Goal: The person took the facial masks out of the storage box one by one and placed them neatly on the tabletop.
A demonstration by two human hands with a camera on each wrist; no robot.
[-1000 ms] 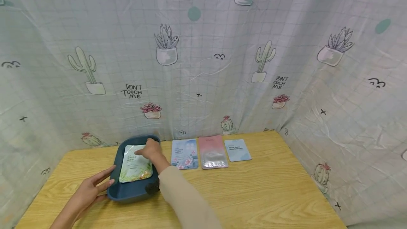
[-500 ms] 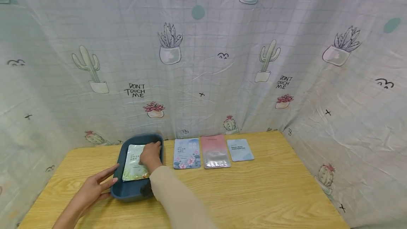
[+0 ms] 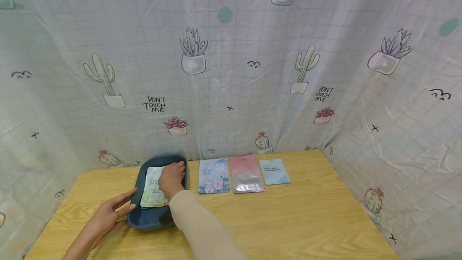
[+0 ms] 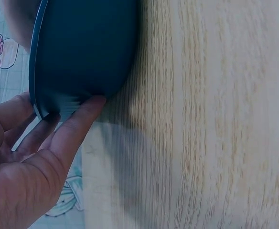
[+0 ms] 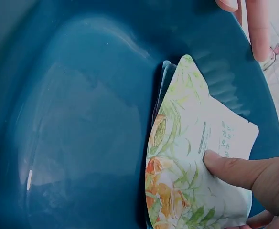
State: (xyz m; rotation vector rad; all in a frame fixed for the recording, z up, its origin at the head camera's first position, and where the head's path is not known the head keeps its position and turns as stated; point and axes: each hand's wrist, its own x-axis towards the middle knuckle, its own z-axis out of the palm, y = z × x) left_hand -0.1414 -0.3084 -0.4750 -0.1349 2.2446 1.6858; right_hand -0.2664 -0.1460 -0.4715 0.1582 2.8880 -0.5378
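Note:
A dark blue tray (image 3: 148,218) stands at the left of the wooden table. My left hand (image 3: 104,216) grips its left wall; in the left wrist view the thumb lies on the tray's outside and other fingers are at the rim. In the tray lies a white-and-green face mask sachet (image 3: 151,193) with an orange flower print. My right hand (image 3: 170,179) holds its right side, thumb on the printed face in the right wrist view, the other fingers mostly hidden. There the sachet (image 5: 192,162) looks bent, and darker edges of another packet show behind it.
Right of the tray, three packets lie in a row: a blue floral sachet (image 3: 213,175), a pink-and-silver sachet (image 3: 246,173) and a smaller light blue sachet (image 3: 274,171). A cactus-print curtain (image 3: 231,71) hangs behind the table (image 3: 288,220).
My right hand has moved from the sachet's upper right down onto its right side, then stayed there. The left hand keeps its hold on the tray. The head view has shifted slightly.

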